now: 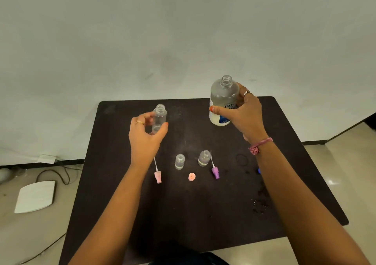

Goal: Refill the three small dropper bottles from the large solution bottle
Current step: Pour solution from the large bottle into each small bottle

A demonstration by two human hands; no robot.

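My left hand [145, 134] holds a small clear bottle [159, 117] upright above the dark table [295, 134]; its neck is uncapped and it looks empty. My right hand [244, 114] grips the large solution bottle [222, 100], uncapped, upright, lifted at the table's far right. Two more small bottles stand uncapped mid-table: one [179, 161] and one [204, 158] to its right, each with some liquid at the bottom. A pink spray cap [157, 176], a round pink cap [191, 176] and a purple spray cap [215, 172] lie near them.
Droplets [260, 203] wet the table's right side, and a blue cap [259, 170] peeks out beside my right forearm. On the floor to the left lie a white pad [35, 196] and a black cable [61, 175]. A pale wall is behind the table.
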